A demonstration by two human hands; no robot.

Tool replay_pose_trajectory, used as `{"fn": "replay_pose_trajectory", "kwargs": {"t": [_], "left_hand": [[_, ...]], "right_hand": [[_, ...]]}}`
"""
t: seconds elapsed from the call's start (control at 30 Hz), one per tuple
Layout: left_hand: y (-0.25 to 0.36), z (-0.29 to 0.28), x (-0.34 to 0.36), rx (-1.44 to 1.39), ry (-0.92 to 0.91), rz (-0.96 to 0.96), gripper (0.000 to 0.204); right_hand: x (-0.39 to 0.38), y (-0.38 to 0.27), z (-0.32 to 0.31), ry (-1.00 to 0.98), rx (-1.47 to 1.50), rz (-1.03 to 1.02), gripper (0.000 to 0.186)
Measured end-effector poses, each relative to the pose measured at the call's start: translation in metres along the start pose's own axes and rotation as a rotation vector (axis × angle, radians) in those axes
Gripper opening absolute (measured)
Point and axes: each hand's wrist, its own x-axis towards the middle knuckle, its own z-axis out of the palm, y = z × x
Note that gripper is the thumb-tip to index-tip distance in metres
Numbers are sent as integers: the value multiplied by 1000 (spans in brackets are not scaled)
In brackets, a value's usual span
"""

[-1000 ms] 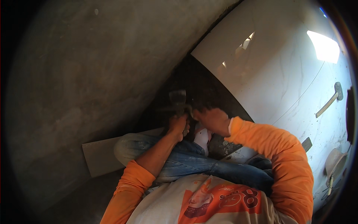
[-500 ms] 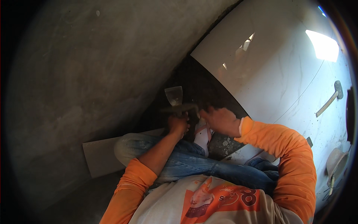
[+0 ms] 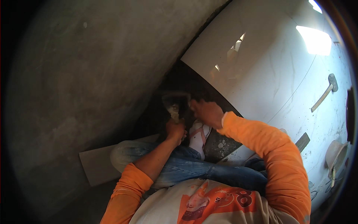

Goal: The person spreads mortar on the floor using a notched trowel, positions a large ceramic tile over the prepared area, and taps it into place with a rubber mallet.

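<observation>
My left hand (image 3: 176,130) is closed around the handle of a putty knife (image 3: 173,110), whose flared blade points away from me. In my right hand (image 3: 207,112) is a trowel (image 3: 182,94), its bent neck and blade smeared by motion. The trowel's blade lies across the far end of the putty knife; whether the two touch I cannot tell. Both tools are over the dark gap between the wall and the pale floor tiles. Just below and between my hands is my foot in a strapped sandal (image 3: 199,137).
A bare grey wall (image 3: 85,74) rises on the left. Glossy pale tiles (image 3: 261,71) cover the right side, with a mallet (image 3: 325,91), a flat dark piece (image 3: 302,142) and a pale bucket-like container (image 3: 335,155) on them. A cut tile (image 3: 97,168) lies by my knee.
My right hand and the trowel have moved left and a little away from me, over the putty knife's blade. The left hand has lowered slightly toward me, still gripping the putty knife.
</observation>
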Motion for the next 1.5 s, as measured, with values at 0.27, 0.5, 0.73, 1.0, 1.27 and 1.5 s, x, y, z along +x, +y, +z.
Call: {"fn": "replay_pose_trajectory", "kwargs": {"t": [0.27, 0.5, 0.73, 1.0, 1.27, 1.5], "left_hand": [[10, 24, -30, 410, -58, 712, 43], [32, 84, -82, 512, -419, 861, 39], [53, 117, -110, 506, -634, 742, 31], [50, 192, -111, 564, -862, 783, 42], [63, 288, -182, 721, -849, 979, 42], [167, 342, -176, 1130, -1150, 1149, 69]], "right_hand": [[-15, 50, -89, 252, -15, 134, 44], [-255, 163, -258, 740, 15, 809, 32], [-495, 294, -158, 1211, -30, 1672, 54], [-555, 326, -64, 1272, 109, 1641, 46], [-350, 202, -119, 1102, 507, 729, 63], [-270, 214, -210, 912, 828, 710, 40]]}}
